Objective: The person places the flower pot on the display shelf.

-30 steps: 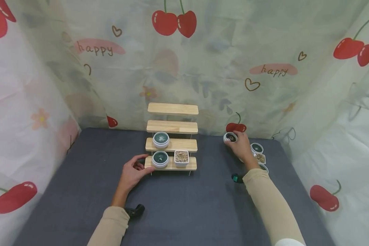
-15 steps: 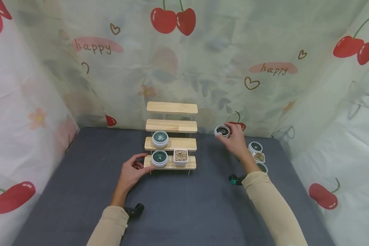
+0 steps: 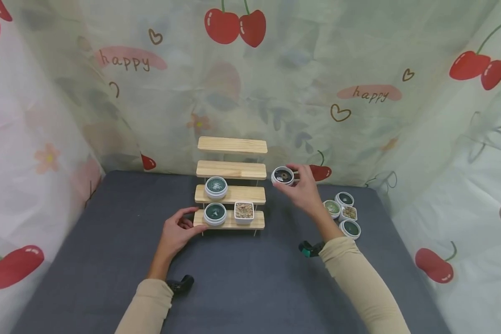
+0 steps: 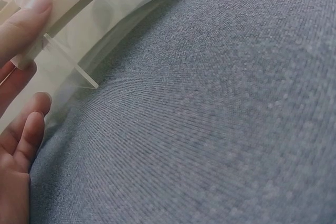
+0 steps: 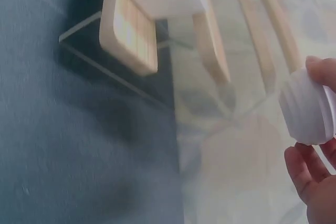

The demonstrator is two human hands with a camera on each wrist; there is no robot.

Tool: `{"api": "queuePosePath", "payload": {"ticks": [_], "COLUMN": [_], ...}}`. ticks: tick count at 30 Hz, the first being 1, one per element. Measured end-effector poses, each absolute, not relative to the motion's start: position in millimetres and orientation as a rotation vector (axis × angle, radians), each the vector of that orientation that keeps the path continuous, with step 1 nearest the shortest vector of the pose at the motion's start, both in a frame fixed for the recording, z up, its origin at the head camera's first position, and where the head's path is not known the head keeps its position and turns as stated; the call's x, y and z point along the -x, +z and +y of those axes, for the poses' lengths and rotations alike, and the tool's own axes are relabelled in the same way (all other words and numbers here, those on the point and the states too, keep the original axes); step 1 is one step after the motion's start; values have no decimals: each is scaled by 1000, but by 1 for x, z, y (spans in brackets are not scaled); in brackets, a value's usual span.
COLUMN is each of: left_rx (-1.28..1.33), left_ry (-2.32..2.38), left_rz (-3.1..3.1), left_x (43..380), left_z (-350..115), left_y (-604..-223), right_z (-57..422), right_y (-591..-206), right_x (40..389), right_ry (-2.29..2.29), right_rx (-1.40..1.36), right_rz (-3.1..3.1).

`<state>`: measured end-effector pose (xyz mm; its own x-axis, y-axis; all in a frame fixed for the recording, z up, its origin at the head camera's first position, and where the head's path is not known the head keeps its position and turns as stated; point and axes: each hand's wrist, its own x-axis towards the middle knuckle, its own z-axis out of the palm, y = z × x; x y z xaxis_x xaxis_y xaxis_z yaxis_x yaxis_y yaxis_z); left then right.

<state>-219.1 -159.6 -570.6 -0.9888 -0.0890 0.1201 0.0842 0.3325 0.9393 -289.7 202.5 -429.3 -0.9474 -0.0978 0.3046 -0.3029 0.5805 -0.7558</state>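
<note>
A stepped display stand [image 3: 231, 169] with pale wooden boards stands at the back of the table. My left hand [image 3: 177, 234] grips the left end of its lowest board, the thumb [image 4: 29, 22] along the front edge in the left wrist view. That board bears a round white bowl with dark green contents [image 3: 215, 212] and a square white bowl of brown bits [image 3: 244, 211]. Another round green-filled bowl [image 3: 215, 186] sits one board higher. Raised just right of the stand is a round white bowl with dark contents [image 3: 283, 175], pinched at its sides by my right hand [image 3: 305, 188].
On the right of the table cluster several small white bowls, among them a square one [image 3: 349, 213] and a round green one [image 3: 350, 228]. The two upper boards carry nothing. A cherry-printed curtain [image 3: 250, 93] hangs behind the dark grey table [image 3: 250, 283].
My right hand has carried the dark-filled bowl leftward and slightly up, toward the stand, uncovering more of the bowls at right. My left hand keeps its grip on the lowest board.
</note>
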Motion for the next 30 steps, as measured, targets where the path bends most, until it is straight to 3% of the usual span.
{"api": "queuePosePath", "payload": {"ticks": [30], "left_rx": [-17], "left_ry": [-1723], "left_rz": [-2445], "left_x": [219], "left_z": [-160], "left_y": [-570], "right_z": [136], "right_y": [-456], "right_x": [274], "right_ry": [1720], "right_rx": [-435], "right_rz": [-2451]}}
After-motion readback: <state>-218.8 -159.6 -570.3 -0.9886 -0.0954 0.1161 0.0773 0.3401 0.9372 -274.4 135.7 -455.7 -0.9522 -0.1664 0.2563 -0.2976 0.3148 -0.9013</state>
